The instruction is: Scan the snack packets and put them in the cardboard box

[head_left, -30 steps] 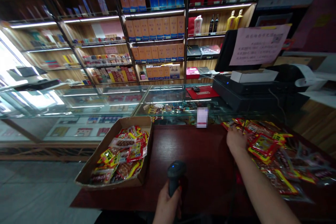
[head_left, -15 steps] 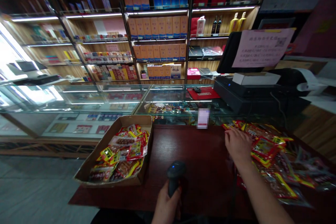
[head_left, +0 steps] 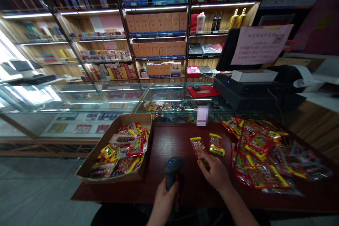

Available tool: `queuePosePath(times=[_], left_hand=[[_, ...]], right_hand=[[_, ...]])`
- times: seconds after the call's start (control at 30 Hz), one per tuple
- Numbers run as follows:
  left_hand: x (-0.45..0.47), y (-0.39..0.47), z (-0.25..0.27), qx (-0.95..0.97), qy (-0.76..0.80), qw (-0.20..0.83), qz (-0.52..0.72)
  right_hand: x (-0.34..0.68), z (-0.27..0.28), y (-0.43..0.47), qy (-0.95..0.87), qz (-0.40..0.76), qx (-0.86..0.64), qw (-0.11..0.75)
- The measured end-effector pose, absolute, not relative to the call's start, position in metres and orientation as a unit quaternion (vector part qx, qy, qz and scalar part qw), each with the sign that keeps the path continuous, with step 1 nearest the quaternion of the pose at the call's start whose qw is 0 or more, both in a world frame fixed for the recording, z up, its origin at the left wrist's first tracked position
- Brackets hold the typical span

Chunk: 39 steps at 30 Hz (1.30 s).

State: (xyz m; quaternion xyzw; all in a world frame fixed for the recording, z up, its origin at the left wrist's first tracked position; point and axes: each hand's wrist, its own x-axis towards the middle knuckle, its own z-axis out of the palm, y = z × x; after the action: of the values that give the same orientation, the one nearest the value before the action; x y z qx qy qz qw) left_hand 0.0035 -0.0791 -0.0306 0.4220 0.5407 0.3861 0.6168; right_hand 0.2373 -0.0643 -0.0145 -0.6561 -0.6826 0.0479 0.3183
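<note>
A dark barcode scanner (head_left: 173, 166) with a small blue light stands upright in my left hand (head_left: 165, 196), whose fingers wrap around its handle. To its right, my right hand (head_left: 215, 174) has its fingers closed over the lower end of a red and yellow snack packet (head_left: 197, 144). A second snack packet (head_left: 216, 144) lies on the dark red tabletop (head_left: 169, 137), just beyond that hand. Farther right spreads a pile of snack packets (head_left: 261, 144), some overlapping. On the left, an open cardboard box (head_left: 148, 137) holds many similar packets.
A glass display counter (head_left: 116, 95) runs behind the table. A blurred pale card (head_left: 201, 116) stands at the table's back edge. At the back right are a monitor with a pink notice (head_left: 261, 46) and a black cash drawer (head_left: 238, 93). Shelves of boxes line the wall.
My right hand has come left and nearer from the pile, with a snack packet at its fingers. Another packet now lies on the tabletop. My left hand still holds the scanner.
</note>
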Motion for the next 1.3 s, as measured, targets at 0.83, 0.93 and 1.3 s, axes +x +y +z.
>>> queuePosePath(times=[0.83, 0.93, 1.3], left_hand=[[-0.019, -0.093, 0.018, 0.58, 0.52, 0.549, 0.302], [-0.014, -0.094, 0.025, 0.578, 0.525, 0.542, 0.31], [-0.014, -0.095, 0.024, 0.535, 0.539, 0.572, 0.31]], right_hand=[[0.245, -0.041, -0.033, -0.482, 0.342, -0.583, 0.558], [0.242, -0.034, -0.035, -0.478, 0.344, -0.581, 0.562], [0.243, -0.037, -0.035, -0.474, 0.348, -0.587, 0.556]])
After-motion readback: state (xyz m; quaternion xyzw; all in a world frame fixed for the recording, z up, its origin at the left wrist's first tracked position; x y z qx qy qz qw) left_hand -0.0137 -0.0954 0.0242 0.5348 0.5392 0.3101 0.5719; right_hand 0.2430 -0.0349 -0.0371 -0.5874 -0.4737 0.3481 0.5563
